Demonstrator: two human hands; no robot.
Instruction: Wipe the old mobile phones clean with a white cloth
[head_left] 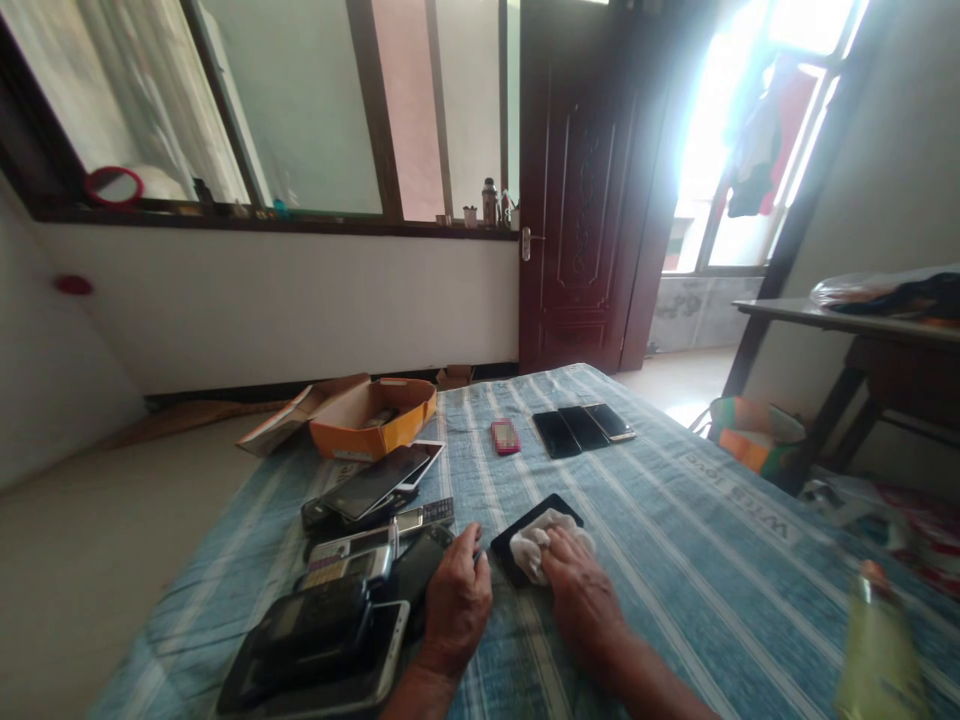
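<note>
A black phone (510,545) lies flat on the striped bedspread, partly covered by a crumpled white cloth (534,550). My right hand (581,590) presses the cloth onto its screen. My left hand (459,590) rests just left of that phone, fingers curled, beside a dark phone (418,565) at the edge of a pile; what it holds, if anything, is hidden. The pile has several old phones, among them a keypad phone (425,515) and a black device (311,620). Farther back lie a pink phone (505,437) and three dark phones (581,429) side by side.
An open orange box (375,420) stands at the bed's far left edge, behind the pile. A bottle of yellowish liquid (881,650) is at the lower right. Beyond the bed are a dark door (577,200) and, on the right, a table (847,318).
</note>
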